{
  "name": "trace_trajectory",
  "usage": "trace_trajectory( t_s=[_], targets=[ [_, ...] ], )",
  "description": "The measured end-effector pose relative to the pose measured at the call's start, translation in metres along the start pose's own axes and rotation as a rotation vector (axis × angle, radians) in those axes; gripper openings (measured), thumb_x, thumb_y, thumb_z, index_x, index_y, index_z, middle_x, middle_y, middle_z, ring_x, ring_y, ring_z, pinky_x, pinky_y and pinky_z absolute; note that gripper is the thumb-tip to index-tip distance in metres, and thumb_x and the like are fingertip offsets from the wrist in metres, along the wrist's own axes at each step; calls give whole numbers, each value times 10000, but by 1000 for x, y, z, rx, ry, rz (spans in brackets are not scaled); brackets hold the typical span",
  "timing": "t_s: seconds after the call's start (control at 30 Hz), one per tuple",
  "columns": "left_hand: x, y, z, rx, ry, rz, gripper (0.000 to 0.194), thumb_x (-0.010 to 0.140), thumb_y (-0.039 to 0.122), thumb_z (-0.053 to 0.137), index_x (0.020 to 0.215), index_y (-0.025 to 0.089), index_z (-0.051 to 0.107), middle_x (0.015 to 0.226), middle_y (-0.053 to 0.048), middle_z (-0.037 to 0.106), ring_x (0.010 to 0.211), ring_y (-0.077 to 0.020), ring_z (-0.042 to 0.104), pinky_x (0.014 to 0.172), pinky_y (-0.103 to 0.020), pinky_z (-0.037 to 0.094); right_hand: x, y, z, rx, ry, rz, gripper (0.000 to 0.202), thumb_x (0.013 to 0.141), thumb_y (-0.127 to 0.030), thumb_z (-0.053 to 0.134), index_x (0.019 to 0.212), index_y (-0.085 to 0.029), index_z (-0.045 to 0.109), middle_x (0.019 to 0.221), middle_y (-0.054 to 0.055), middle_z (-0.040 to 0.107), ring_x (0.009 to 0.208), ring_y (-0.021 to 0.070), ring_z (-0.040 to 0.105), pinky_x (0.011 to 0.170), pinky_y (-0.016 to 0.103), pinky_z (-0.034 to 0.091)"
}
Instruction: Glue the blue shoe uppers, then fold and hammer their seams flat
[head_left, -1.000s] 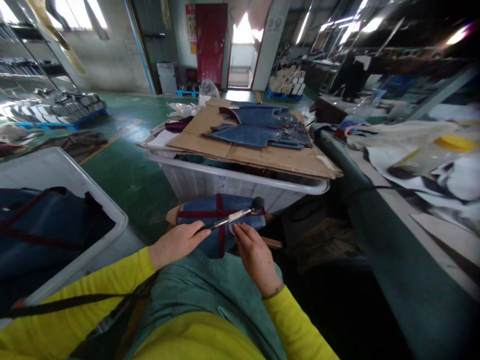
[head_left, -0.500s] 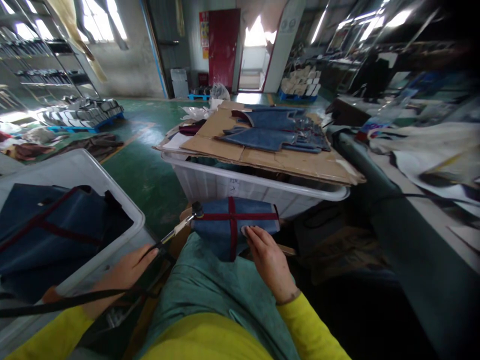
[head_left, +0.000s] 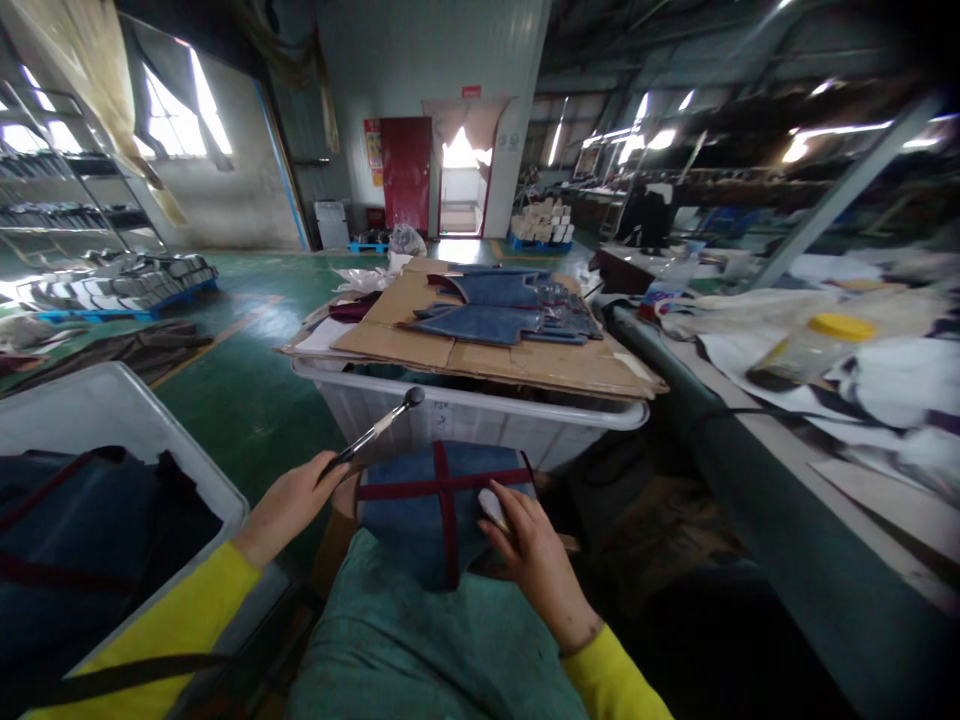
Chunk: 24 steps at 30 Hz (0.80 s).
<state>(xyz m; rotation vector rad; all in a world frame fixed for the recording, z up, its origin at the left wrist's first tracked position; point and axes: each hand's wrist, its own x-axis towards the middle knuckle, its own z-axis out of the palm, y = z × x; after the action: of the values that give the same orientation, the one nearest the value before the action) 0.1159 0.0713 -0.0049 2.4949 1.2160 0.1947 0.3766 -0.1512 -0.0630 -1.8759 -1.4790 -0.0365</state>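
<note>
My left hand (head_left: 296, 498) is wrapped round the dark handle of a metal hammer-like tool (head_left: 375, 432), whose round head is raised above the left end of a blue piece. That blue piece (head_left: 405, 515), crossed by dark red strips, lies over my lap on the green cloth (head_left: 375, 620). Between the fingers and thumb of my right hand (head_left: 532, 545) is a small whitish object (head_left: 493, 507), held over the right part of the blue piece near the crossing strips.
Ahead, a white bin (head_left: 480, 425) carries cardboard (head_left: 397, 330) with flat blue pieces (head_left: 487, 320). Another white bin (head_left: 236, 500) at the left holds blue material (head_left: 67, 530). A cluttered table (head_left: 765, 440) stands at the right with a yellow-lidded jar (head_left: 817, 345).
My left hand has lifted the tool upward and its head is off the blue piece. The whitish object in my right hand is tilted up and shows more. The camera view has shifted.
</note>
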Motion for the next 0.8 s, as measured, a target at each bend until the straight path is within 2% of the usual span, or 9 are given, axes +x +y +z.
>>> trace_trajectory(
  t_s=[0.13, 0.23, 0.33, 0.4, 0.5, 0.57, 0.63, 0.7, 0.8],
  targets=[
    [104, 60, -12, 151, 101, 178, 371, 931, 480, 335, 1095, 221, 542, 974, -74, 670, 918, -212, 635, 766, -276, 435, 9, 25, -16, -4, 62, 141, 342, 896, -297, 500, 1221, -204, 548, 1154, 100, 580, 1042, 210, 588, 895, 348, 505],
    [171, 97, -14, 233, 134, 293, 368, 930, 462, 352, 1060, 190, 564, 968, -105, 660, 927, -236, 619, 794, -319, 432, 13, 38, -26, -10, 96, 217, 333, 887, -272, 492, 1206, -206, 555, 1127, 93, 587, 1001, 206, 607, 865, 341, 514],
    [216, 122, -9, 231, 144, 330, 294, 914, 344, 423, 1016, 130, 597, 1005, -170, 639, 1008, -294, 578, 860, -412, 417, 16, 41, -27, 21, 75, 246, 306, 867, -245, 502, 1159, -209, 587, 1027, 74, 627, 934, 198, 631, 816, 318, 525],
    [225, 133, 0, 204, 155, 353, 266, 904, 242, 426, 1048, 98, 597, 1082, -207, 608, 1090, -319, 530, 911, -469, 389, 17, 42, -23, 54, 57, 254, 267, 858, -233, 509, 1101, -201, 615, 981, 71, 633, 898, 192, 638, 794, 303, 525],
    [199, 139, 22, 154, 135, 444, 310, 900, 200, 432, 1174, 125, 559, 1222, -174, 558, 1183, -266, 477, 994, -433, 367, 19, 47, -15, 98, 66, 256, 204, 858, -227, 500, 1007, -190, 633, 933, 72, 624, 854, 187, 633, 755, 291, 520],
    [159, 136, 41, 98, 62, 557, 350, 907, 272, 464, 1240, 184, 530, 1275, -101, 549, 1195, -192, 482, 1034, -337, 367, 23, 51, -11, 113, 81, 254, 152, 858, -235, 498, 908, -186, 633, 846, 58, 616, 785, 185, 623, 702, 286, 513],
    [110, 126, 59, -75, -60, 693, 425, 928, 372, 419, 1303, 184, 487, 1315, -101, 527, 1229, -199, 465, 1067, -353, 355, 32, 51, -11, 114, 94, 245, 124, 852, -239, 504, 814, -187, 610, 767, 39, 598, 716, 178, 600, 656, 281, 496],
    [65, 109, 73, -141, -138, 696, 533, 895, 457, 463, 1372, 225, 414, 1382, -94, 475, 1277, -232, 425, 1087, -403, 346, 44, 40, -17, 105, 102, 220, 124, 849, -230, 508, 756, -190, 580, 719, 22, 571, 666, 164, 569, 623, 270, 471],
    [18, 81, 84, -187, -92, 538, 703, 826, 501, 554, 1435, 255, 305, 1453, -99, 387, 1325, -278, 369, 1100, -461, 332, 61, -2, -32, 120, 90, 140, 138, 851, -193, 501, 721, -196, 548, 696, 10, 541, 638, 146, 529, 595, 253, 437]
  ],
)
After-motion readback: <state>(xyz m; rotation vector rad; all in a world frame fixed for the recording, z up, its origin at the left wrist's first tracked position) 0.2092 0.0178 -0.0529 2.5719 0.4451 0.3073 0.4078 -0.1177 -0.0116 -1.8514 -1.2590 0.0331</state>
